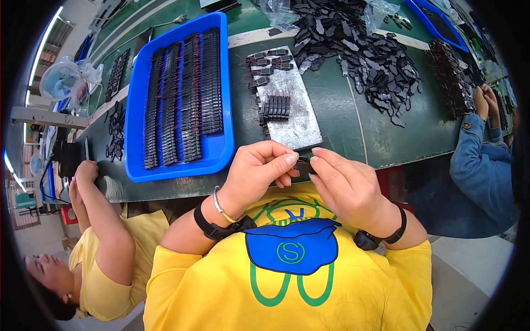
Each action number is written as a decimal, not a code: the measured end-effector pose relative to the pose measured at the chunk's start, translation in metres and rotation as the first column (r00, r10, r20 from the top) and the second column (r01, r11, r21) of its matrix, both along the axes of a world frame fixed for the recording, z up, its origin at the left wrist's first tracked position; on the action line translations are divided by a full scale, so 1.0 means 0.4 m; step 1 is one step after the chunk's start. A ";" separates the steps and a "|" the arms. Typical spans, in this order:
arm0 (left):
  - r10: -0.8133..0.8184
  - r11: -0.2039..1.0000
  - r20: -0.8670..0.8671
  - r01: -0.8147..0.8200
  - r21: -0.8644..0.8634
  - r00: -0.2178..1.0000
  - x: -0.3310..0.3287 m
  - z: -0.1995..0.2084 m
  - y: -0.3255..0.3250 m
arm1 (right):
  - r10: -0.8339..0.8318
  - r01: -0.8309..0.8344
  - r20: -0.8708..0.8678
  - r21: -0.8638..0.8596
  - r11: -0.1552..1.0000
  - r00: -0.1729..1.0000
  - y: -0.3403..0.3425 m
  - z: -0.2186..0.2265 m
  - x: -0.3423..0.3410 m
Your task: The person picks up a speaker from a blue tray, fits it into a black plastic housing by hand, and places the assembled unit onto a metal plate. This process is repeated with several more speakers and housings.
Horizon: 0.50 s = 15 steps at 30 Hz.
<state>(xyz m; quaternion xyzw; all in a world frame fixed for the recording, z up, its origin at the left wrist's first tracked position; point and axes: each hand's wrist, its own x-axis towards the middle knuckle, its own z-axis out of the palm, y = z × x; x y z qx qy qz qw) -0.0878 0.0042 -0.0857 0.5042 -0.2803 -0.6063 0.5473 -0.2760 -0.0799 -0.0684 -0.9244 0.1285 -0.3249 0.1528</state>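
Note:
Both my hands come together just in front of the bench edge. Between the thumb and fingers of my left hand [251, 171] is a small black part [303, 159], mostly hidden by the fingertips. The pinched fingers of my right hand [350, 185] hold its other side. Right beyond my hands lies a grey metal plate [301, 127]. A neat block of black pieces [276, 107] stands on the plate. Several small black parts with thin red wires [262, 71] lie along the plate's far left side.
To the left, a blue tray [229, 146] holds long rows of black wired parts. A heap of flat black pieces [381, 71] spreads at the far right. Co-workers sit on both sides: a yellow-clad person [110, 243] at left, a denim sleeve [477, 149] at right. A fan [63, 80] stands far left.

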 end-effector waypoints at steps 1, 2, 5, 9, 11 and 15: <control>-0.018 1.000 -0.009 0.018 0.004 1.000 0.002 -0.002 0.001 | -0.005 0.005 -0.001 -0.001 1.000 1.000 0.000 -0.002 0.002; -0.016 1.000 -0.013 0.016 0.005 1.000 0.003 -0.004 0.001 | -0.010 0.010 -0.002 -0.003 1.000 1.000 0.000 -0.004 0.004; -0.007 1.000 -0.046 0.006 -0.010 0.999 0.004 -0.012 0.002 | -0.014 0.014 -0.008 -0.003 1.000 1.000 -0.001 -0.004 0.007; -0.040 0.999 -0.130 0.037 -0.023 0.991 0.008 -0.011 0.005 | -0.012 0.012 -0.015 0.003 1.000 1.000 -0.002 -0.003 0.009; -0.034 0.999 -0.141 0.031 -0.023 0.989 0.010 -0.015 0.006 | -0.012 0.012 -0.018 0.009 1.000 1.000 -0.002 -0.003 0.011; -0.020 0.999 -0.162 0.015 -0.033 0.987 0.010 -0.022 0.009 | -0.014 0.014 0.000 0.020 1.000 1.000 0.000 -0.006 0.017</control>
